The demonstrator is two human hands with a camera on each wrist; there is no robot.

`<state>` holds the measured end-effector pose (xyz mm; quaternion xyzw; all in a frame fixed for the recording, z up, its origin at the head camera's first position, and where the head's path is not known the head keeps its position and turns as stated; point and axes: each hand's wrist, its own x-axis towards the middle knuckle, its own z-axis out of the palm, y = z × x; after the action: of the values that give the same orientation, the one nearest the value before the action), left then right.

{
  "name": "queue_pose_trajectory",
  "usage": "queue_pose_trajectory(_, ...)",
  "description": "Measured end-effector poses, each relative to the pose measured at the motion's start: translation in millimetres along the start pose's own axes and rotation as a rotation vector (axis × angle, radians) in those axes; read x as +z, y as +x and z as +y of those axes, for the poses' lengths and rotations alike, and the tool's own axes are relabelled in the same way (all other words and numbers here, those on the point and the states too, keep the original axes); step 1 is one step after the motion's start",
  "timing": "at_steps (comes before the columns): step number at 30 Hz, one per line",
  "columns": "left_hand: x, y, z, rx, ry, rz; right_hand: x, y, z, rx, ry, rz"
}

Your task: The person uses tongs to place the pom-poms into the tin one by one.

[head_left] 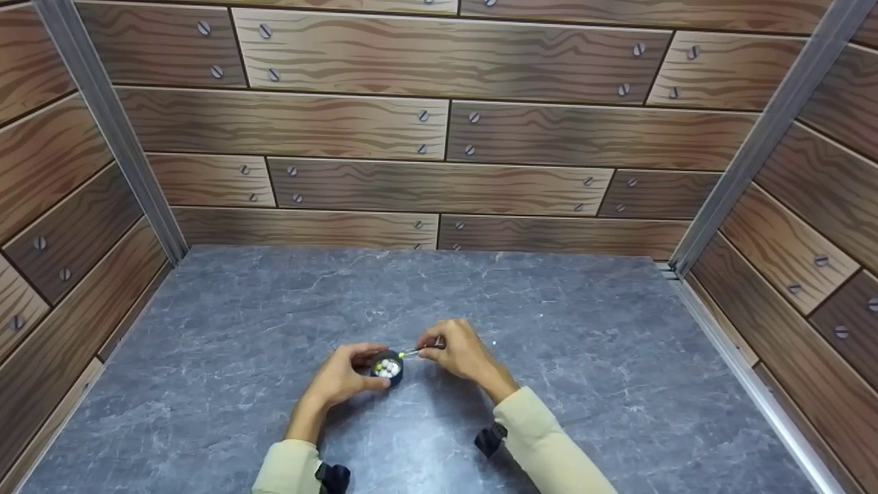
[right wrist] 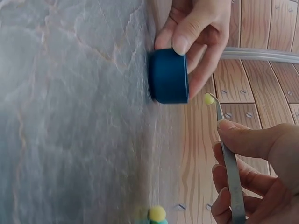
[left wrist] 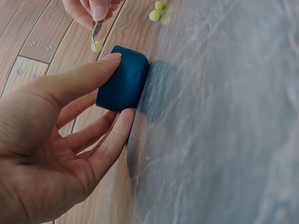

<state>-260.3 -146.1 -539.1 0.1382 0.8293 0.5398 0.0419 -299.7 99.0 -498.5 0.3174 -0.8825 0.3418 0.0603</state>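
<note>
My left hand [head_left: 341, 376] holds a small dark blue cup [left wrist: 124, 79] at its side, thumb on one wall and fingers about the other. The cup stands on the table, and white and yellow balls [head_left: 388, 368] show inside it in the head view. My right hand [head_left: 458, 348] pinches metal tweezers [right wrist: 231, 172] between thumb and fingers. At their bent tips is a small yellow ball [right wrist: 209, 99], just above and beside the cup's rim, apart from it.
Small yellow balls [left wrist: 154, 15] lie on the table past the cup in the left wrist view. Low in the right wrist view, a yellow ball [right wrist: 158, 213] lies by a teal one. Wood-patterned walls [head_left: 357, 185] with metal corner posts enclose the grey marbled table [head_left: 590, 384].
</note>
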Motion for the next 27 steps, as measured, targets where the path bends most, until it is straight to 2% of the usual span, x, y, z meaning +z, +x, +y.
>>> queue_pose_trajectory(7, 0.6, 1.1, -0.7, 0.033, -0.005, -0.013, 11, 2, -4, 0.003, 0.001, -0.035)
queue_pose_trajectory(15, 0.8, 1.6, -1.7, 0.034, -0.006, -0.017, 19, 1, -3, 0.008, 0.017, -0.062)
queue_pose_trajectory(21, 0.7, 1.1, -1.9, 0.032, -0.004, -0.009, 11, 0, 1, 0.011, 0.020, -0.026)
queue_pose_trajectory(27, 0.4, -0.3, -1.4, -0.001, 0.014, 0.012, -6, -3, 14, 0.026, 0.021, 0.013)
